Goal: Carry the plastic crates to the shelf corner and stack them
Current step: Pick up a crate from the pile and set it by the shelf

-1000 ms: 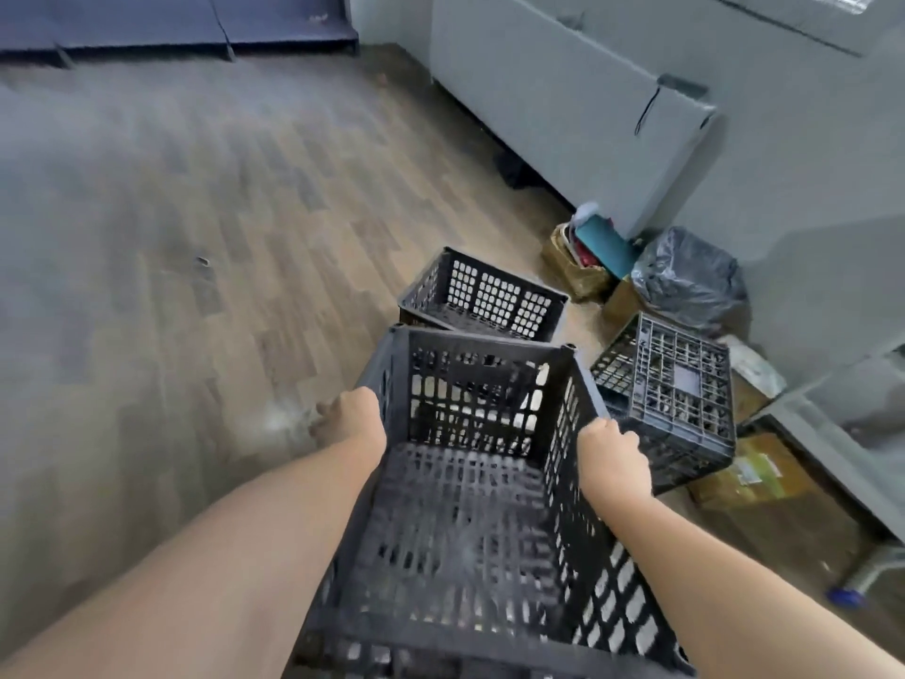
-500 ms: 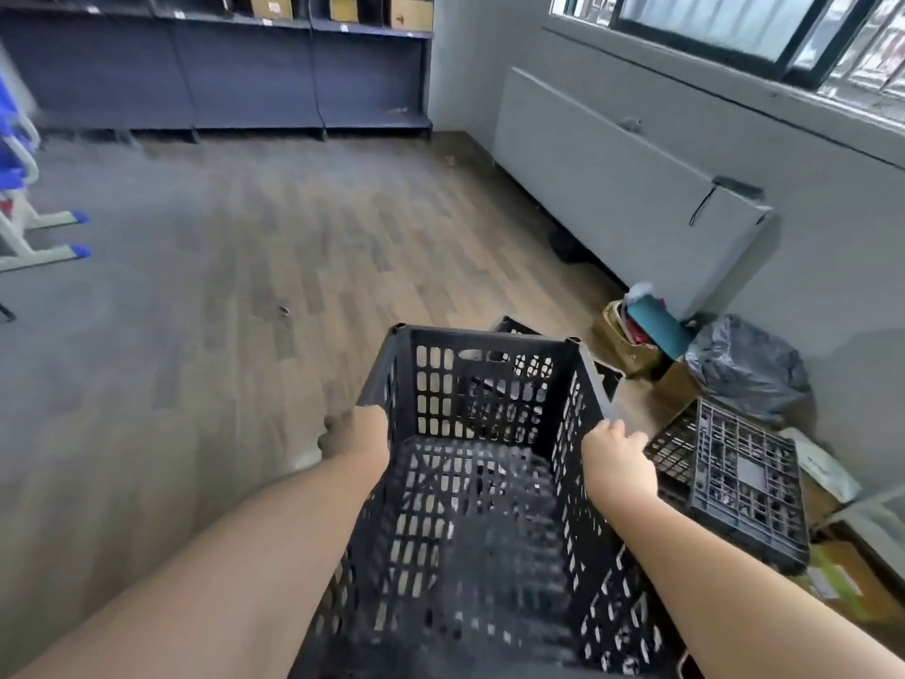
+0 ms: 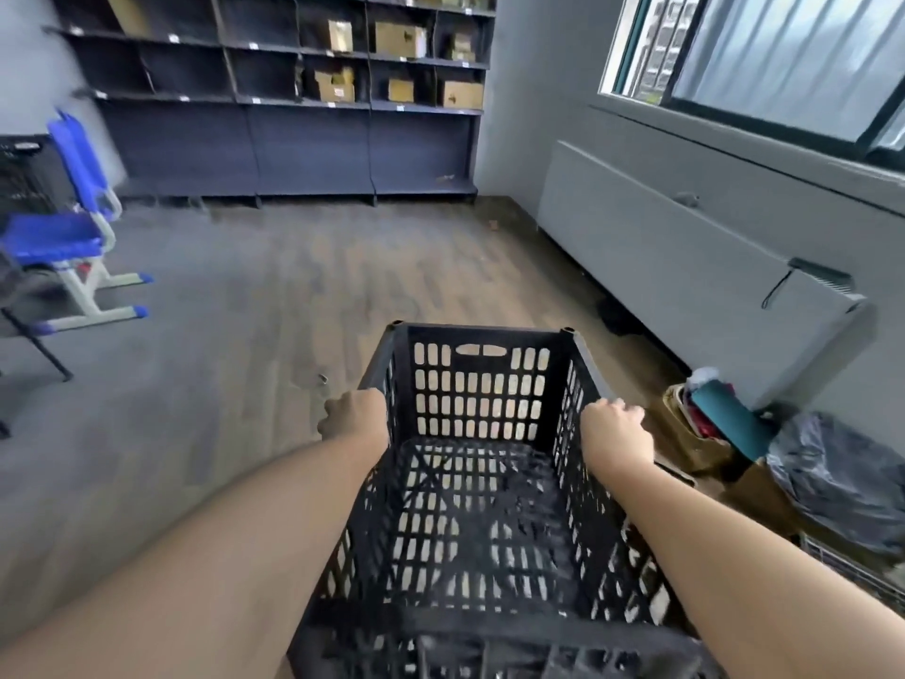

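I hold an empty black plastic crate (image 3: 477,399) with perforated walls in front of me, above the wooden floor. My left hand (image 3: 353,420) grips its left rim and my right hand (image 3: 614,433) grips its right rim. Far ahead stands a dark shelf unit (image 3: 303,134) against the back wall, and its right end meets the grey wall at the shelf corner (image 3: 477,191). The edge of another crate (image 3: 854,570) shows at the lower right, mostly cut off by the frame.
A blue chair (image 3: 68,227) stands at the left, a dark crate-like object (image 3: 24,174) behind it. Along the right wall runs a long grey radiator cover (image 3: 685,267). Below it lie a cardboard box with a teal roll (image 3: 725,423) and a black rubbish bag (image 3: 842,482).
My view has lifted from the floor toward the shelves. The crate stays in both hands and has risen. The other crates on the floor have dropped almost out of sight.
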